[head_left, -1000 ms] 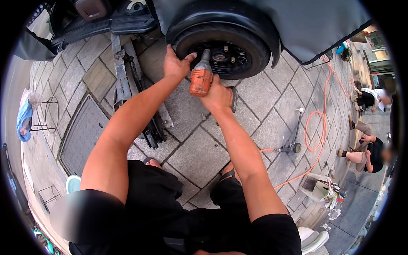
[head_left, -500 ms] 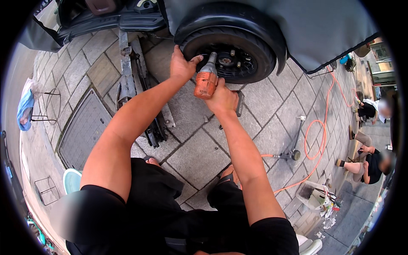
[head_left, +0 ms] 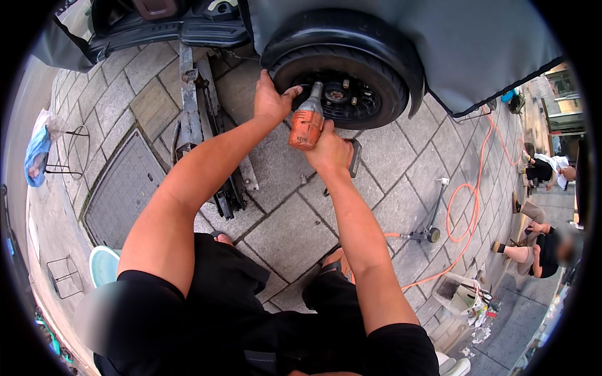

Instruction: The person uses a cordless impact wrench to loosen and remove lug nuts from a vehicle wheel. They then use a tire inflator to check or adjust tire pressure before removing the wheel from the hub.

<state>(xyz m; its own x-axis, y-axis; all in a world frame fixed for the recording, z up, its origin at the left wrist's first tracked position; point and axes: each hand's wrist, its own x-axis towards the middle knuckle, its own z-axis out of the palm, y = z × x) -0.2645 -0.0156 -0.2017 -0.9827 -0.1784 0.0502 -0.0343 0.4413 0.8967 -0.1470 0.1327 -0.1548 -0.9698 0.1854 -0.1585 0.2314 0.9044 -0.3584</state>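
Observation:
My right hand [head_left: 330, 152] is wrapped round the handle of an orange and grey impact wrench [head_left: 306, 127]. The tool's nose points up into the black wheel rim [head_left: 357, 103], and its tip meets the rim near a lug position; the exact contact is too small to tell. Lug nuts [head_left: 354, 101] show around the hub. At the left side of the tyre [head_left: 392, 100], my left hand [head_left: 273, 100] grips the rubber, thumb toward the rim and fingers around the outer side, partly hidden. The wheel sits under a dark fender [head_left: 351, 28].
A long metal floor jack [head_left: 191, 125] lies left of the wheel. On the paving at the right are an orange air hose [head_left: 449, 210] and an inflator gauge [head_left: 433, 234]. A plastic bin of tools [head_left: 456, 294] stands lower right. Two people [head_left: 544, 250] sit farther right.
The whole view has shifted slightly. Both hands keep their places at the wheel, and the wrench stays against the rim; more of its base shows beyond my right hand.

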